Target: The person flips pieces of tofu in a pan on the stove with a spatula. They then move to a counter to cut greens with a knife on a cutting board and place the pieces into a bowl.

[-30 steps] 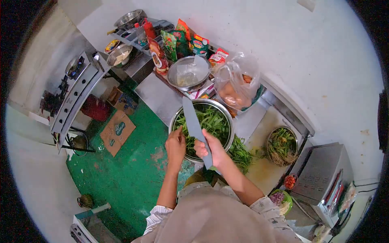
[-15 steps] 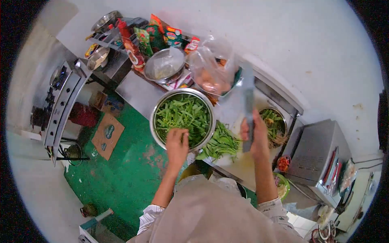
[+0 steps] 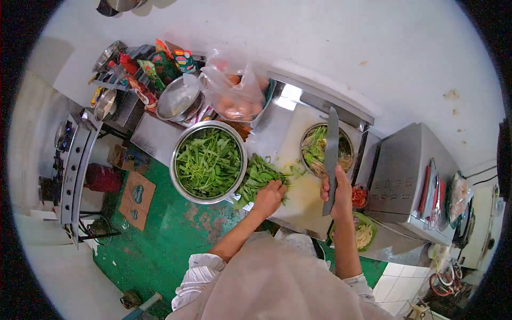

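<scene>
My right hand (image 3: 339,193) is wrapped round the handle of a large kitchen knife (image 3: 332,144), its broad blade pointing away from me above the cutting board (image 3: 292,140). My left hand (image 3: 270,198) has its fingers curled on the near right side of a pile of leafy greens (image 3: 260,176) at the board's left edge. Left of the pile stands a steel bowl (image 3: 174,178) filled with cut leafy greens (image 3: 208,162). Behind the knife, a smaller metal bowl (image 3: 349,143) on the board holds stems and roots.
Behind the bowl of greens are a plastic bag of eggs (image 3: 234,98), a metal basin (image 3: 178,101) and sauce packets (image 3: 184,61). A steel appliance (image 3: 405,178), a dish of chopped red pieces (image 3: 360,196) and a green bowl (image 3: 369,237) lie right. A stove (image 3: 74,170) stands far left.
My left hand has moved right, from the bowl of cut greens to the pile on the board. My right hand still holds the knife upright. The view has shifted right.
</scene>
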`<state>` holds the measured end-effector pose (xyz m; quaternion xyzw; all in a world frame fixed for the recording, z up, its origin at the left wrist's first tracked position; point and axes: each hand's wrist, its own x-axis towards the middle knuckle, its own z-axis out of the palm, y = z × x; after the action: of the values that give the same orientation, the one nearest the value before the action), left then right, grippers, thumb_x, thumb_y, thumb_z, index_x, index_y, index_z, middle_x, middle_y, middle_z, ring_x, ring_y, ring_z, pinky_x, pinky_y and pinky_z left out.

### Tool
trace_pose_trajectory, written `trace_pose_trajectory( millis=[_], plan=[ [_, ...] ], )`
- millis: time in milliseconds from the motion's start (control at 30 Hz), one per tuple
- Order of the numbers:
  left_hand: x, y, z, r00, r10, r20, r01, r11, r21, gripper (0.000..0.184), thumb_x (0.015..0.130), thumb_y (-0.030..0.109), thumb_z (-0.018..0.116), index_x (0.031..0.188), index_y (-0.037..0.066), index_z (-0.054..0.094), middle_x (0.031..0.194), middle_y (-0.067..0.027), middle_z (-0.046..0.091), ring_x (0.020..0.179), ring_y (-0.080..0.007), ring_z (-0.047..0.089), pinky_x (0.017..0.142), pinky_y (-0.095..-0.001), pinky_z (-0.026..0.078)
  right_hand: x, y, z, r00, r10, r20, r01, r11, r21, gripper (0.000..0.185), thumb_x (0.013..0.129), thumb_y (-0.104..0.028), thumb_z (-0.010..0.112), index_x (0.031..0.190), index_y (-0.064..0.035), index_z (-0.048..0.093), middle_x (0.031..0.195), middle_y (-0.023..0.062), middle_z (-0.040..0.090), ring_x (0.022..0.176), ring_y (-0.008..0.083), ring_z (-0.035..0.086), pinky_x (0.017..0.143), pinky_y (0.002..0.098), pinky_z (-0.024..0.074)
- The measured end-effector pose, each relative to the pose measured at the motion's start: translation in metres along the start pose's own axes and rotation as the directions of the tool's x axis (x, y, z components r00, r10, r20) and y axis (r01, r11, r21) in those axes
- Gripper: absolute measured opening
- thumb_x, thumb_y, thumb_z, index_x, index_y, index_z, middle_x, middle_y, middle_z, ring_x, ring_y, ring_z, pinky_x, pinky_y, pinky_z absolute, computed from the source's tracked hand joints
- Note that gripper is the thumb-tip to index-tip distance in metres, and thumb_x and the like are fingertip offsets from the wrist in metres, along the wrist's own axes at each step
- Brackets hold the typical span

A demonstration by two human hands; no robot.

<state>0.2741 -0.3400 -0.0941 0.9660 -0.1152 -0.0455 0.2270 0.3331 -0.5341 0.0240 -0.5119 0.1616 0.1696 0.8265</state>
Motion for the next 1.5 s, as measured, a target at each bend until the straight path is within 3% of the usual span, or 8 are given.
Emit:
trace_pose_trajectory(
  millis=[100, 167, 300, 433, 700, 833, 1133, 1500],
  plan=[
    [-0.004, 0.002, 0.004, 0.99, 0.124, -0.07, -0.114, 0.985, 0.126, 0.032, 0.074, 0.009, 0.056, 0.106, 0.008, 0.059, 0.107, -0.0136, 0.056, 0.098, -0.0311, 0.055, 0.078, -0.042, 0.051, -0.002, -0.004, -0.006, 1.0, 0.008, 0.011, -0.008, 1.0, 0.02, 0.029, 0.095, -0.038, 0.045, 0.113, -0.0144, 0.047, 0.053, 0.0002, 0.046, 0.038, 0.0098, 0.044, 0.033, 0.0221, 0.034],
    [-0.006, 0.005, 0.003, 0.987, 0.149, -0.061, -0.137, 0.975, 0.175, 0.03, 0.075, 0.009, 0.054, 0.105, 0.007, 0.058, 0.106, -0.0127, 0.056, 0.101, -0.029, 0.055, 0.077, -0.0381, 0.052, -0.004, -0.008, -0.006, 0.999, 0.036, 0.0, -0.036, 0.999, 0.024, 0.025, 0.097, -0.036, 0.043, 0.093, -0.011, 0.043, 0.054, 0.0019, 0.043, 0.039, 0.0104, 0.042, 0.034, 0.0224, 0.0337],
    [-0.006, 0.008, 0.002, 0.981, 0.182, 0.073, -0.193, 0.96, 0.2, 0.032, 0.076, 0.01, 0.053, 0.107, 0.005, 0.057, 0.105, -0.0122, 0.056, 0.102, -0.027, 0.056, 0.078, -0.034, 0.052, 0.0, -0.003, -0.01, 1.0, 0.006, 0.026, -0.005, 1.0, -0.026, 0.026, 0.097, -0.035, 0.043, 0.091, -0.0104, 0.043, 0.054, 0.0023, 0.043, 0.039, 0.0108, 0.041, 0.035, 0.023, 0.0339],
    [-0.007, 0.01, -0.001, 0.97, 0.239, -0.049, -0.221, 0.945, 0.239, 0.034, 0.078, 0.01, 0.054, 0.112, 0.004, 0.055, 0.109, -0.0144, 0.055, 0.101, -0.0304, 0.056, 0.073, -0.0389, 0.054, 0.001, -0.004, -0.006, 0.999, 0.007, 0.033, -0.006, 0.999, -0.051, 0.027, 0.097, -0.035, 0.042, 0.092, -0.0086, 0.044, 0.054, 0.0028, 0.043, 0.038, 0.0113, 0.041, 0.035, 0.0235, 0.0329],
    [0.001, 0.031, -0.064, 0.986, 0.023, -0.167, 0.004, 0.988, 0.156, 0.026, 0.07, 0.003, 0.059, 0.095, 0.002, 0.054, 0.091, -0.0129, 0.052, 0.085, -0.0298, 0.059, 0.066, -0.037, 0.053, 0.001, -0.002, -0.01, 0.996, -0.013, 0.084, 0.017, 0.998, -0.057, 0.029, 0.097, -0.036, 0.042, 0.1, -0.0075, 0.044, 0.055, 0.0023, 0.044, 0.039, 0.0106, 0.04, 0.036, 0.0228, 0.0319],
    [0.003, 0.041, -0.102, 0.959, -0.012, -0.283, 0.044, 0.993, 0.108, 0.026, 0.075, 0.008, 0.059, 0.101, 0.007, 0.055, 0.094, -0.0128, 0.053, 0.084, -0.0311, 0.059, 0.066, -0.0406, 0.052, -0.001, -0.002, -0.01, 0.996, -0.006, 0.091, 0.012, 0.998, -0.066, 0.029, 0.097, -0.037, 0.043, 0.101, -0.0082, 0.043, 0.056, 0.0019, 0.045, 0.039, 0.0102, 0.041, 0.036, 0.0223, 0.0328],
    [0.0, 0.051, -0.171, 0.79, -0.231, -0.567, 0.122, 0.967, -0.225, 0.019, 0.072, -0.003, 0.059, 0.089, 0.005, 0.063, 0.082, -0.0101, 0.054, 0.062, -0.023, 0.058, 0.058, -0.0334, 0.048, -0.006, 0.008, -0.009, 0.994, 0.025, 0.105, -0.019, 0.998, -0.059, 0.04, 0.096, -0.038, 0.044, 0.122, -0.0076, 0.042, 0.055, 0.0018, 0.044, 0.039, 0.0094, 0.04, 0.036, 0.0217, 0.0331],
    [-0.021, 0.051, -0.21, 0.611, -0.351, -0.709, 0.087, 0.921, -0.381, 0.02, 0.073, -0.008, 0.056, 0.088, 0.002, 0.065, 0.085, -0.007, 0.056, 0.071, -0.0132, 0.057, 0.062, -0.0236, 0.047, -0.011, 0.021, 0.002, 0.991, 0.028, 0.135, -0.011, 0.992, -0.124, 0.053, 0.094, -0.04, 0.045, 0.136, -0.0096, 0.035, 0.053, 0.0022, 0.044, 0.04, 0.0095, 0.042, 0.035, 0.0237, 0.0335]
  ],
)
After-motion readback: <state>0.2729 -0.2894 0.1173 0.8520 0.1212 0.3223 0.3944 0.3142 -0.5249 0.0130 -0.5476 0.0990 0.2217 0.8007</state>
